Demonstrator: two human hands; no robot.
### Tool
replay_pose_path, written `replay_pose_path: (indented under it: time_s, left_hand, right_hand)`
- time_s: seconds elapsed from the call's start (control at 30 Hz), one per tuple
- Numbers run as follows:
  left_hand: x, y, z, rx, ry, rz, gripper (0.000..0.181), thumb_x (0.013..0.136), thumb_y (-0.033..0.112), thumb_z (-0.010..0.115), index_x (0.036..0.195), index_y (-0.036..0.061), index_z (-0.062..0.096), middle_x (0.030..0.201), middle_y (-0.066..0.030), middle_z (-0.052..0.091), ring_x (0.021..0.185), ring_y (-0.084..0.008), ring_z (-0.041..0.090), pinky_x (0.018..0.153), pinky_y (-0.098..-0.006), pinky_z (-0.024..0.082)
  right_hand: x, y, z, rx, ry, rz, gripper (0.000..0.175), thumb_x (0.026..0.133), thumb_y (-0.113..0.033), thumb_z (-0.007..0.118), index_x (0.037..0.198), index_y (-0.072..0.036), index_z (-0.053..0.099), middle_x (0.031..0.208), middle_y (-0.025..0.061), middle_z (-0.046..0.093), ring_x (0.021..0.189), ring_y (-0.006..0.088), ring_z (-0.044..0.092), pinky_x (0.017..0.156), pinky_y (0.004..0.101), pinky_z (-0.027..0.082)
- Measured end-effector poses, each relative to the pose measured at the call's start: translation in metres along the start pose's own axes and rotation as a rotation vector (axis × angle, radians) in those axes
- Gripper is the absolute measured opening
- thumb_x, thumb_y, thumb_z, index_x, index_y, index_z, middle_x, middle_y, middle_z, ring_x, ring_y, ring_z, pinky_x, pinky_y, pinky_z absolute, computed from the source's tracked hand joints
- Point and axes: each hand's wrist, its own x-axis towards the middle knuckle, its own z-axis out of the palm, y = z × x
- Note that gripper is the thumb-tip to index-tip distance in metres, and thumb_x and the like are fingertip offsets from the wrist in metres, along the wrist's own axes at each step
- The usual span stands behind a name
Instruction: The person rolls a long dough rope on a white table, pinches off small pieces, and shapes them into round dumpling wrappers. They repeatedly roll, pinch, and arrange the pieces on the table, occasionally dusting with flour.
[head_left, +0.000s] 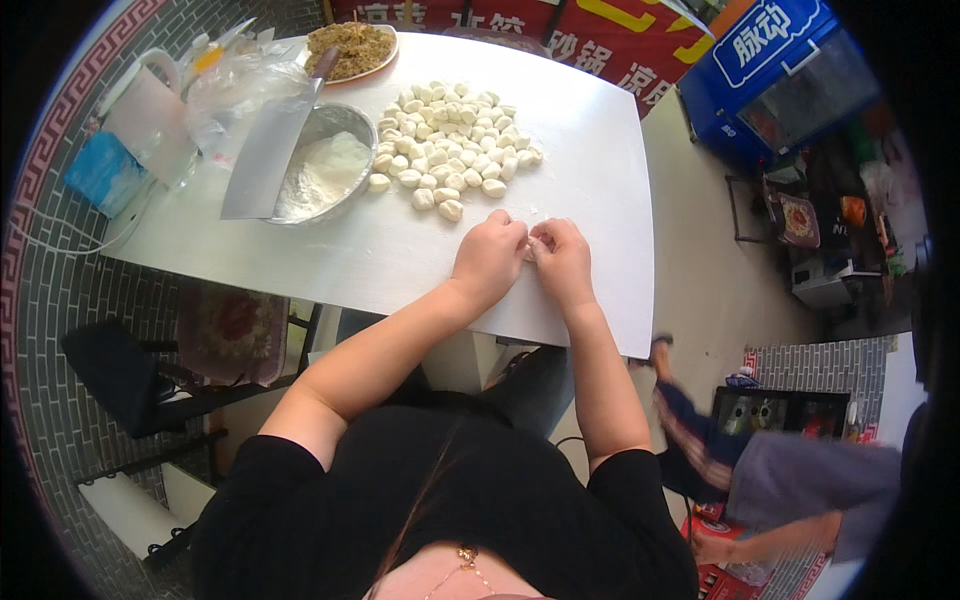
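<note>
Over the front right part of the white table (607, 195), my left hand (489, 249) and my right hand (561, 259) meet at the fingertips. Pinched between them is a small pale piece of dough (531, 250), mostly hidden by the fingers. Just beyond my hands lies a spread of small floured dough pieces (457, 146), several of them heaped toward the middle. Left of these stands a metal bowl (369, 133) of white flour (330, 169). A cleaver (274, 150) rests across the bowl's left rim, its dark handle pointing away from me.
At the far edge sits a plate of chopped filling (351, 49). Plastic bags (232, 97), a pale pitcher (146, 112) and a blue packet (105, 174) crowd the left end. A chair (232, 330) stands below. Another person (787, 480), blurred, is at right, near a blue drinks fridge (765, 82).
</note>
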Motion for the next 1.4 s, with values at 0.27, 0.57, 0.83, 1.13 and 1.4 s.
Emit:
replay_pose_path:
  time_s: [0.27,0.57,0.83,1.13,1.4]
  left_hand:
    - [-0.006,0.004,0.0,-0.009,-0.053,-0.017,0.014,0.078,0.007,0.07,0.087,0.0028,0.061,0.081,-0.0155,0.063,0.076,-0.0345,0.063,0.069,-0.044,0.05]
    - [0.008,0.006,-0.004,-0.013,-0.11,-0.097,0.014,0.079,0.012,0.071,0.084,0.0019,0.063,0.081,-0.0161,0.066,0.079,-0.0332,0.065,0.071,-0.0426,0.051]
    - [0.009,0.009,-0.005,0.027,-0.18,-0.044,0.013,0.08,0.013,0.068,0.083,0.0019,0.063,0.081,-0.0182,0.067,0.079,-0.0361,0.066,0.072,-0.0451,0.052]
    - [0.001,0.013,-0.01,-0.017,-0.272,-0.096,0.014,0.081,0.012,0.07,0.083,0.0004,0.062,0.081,-0.0186,0.068,0.08,-0.0369,0.066,0.072,-0.0455,0.052]
    - [0.008,0.01,-0.006,0.024,-0.188,-0.087,0.016,0.082,0.013,0.069,0.088,0.0012,0.06,0.078,-0.0197,0.066,0.078,-0.0391,0.065,0.071,-0.0472,0.052]
  right_hand:
    - [-0.02,-0.003,0.001,-0.024,0.085,0.117,0.01,0.08,-0.01,0.072,0.082,-0.003,0.065,0.081,0.0129,0.059,0.073,0.0263,0.059,0.069,0.0381,0.049]
    - [-0.004,0.005,-0.002,0.148,-0.004,0.201,0.014,0.079,-0.014,0.073,0.079,-0.004,0.064,0.078,0.0105,0.06,0.076,0.0278,0.061,0.069,0.0401,0.048]
    - [-0.017,0.007,-0.004,-0.233,0.107,0.091,0.014,0.082,-0.017,0.072,0.082,-0.006,0.063,0.082,0.0083,0.062,0.078,0.0262,0.061,0.071,0.0408,0.044]
    - [-0.025,0.006,0.001,0.066,0.06,0.195,0.012,0.081,-0.017,0.072,0.079,-0.007,0.065,0.079,0.0061,0.063,0.082,0.0258,0.059,0.075,0.0415,0.042]
    - [-0.006,0.003,-0.006,0.205,-0.065,0.284,0.014,0.08,-0.019,0.072,0.078,-0.009,0.063,0.077,0.005,0.061,0.082,0.0262,0.057,0.075,0.0425,0.039]
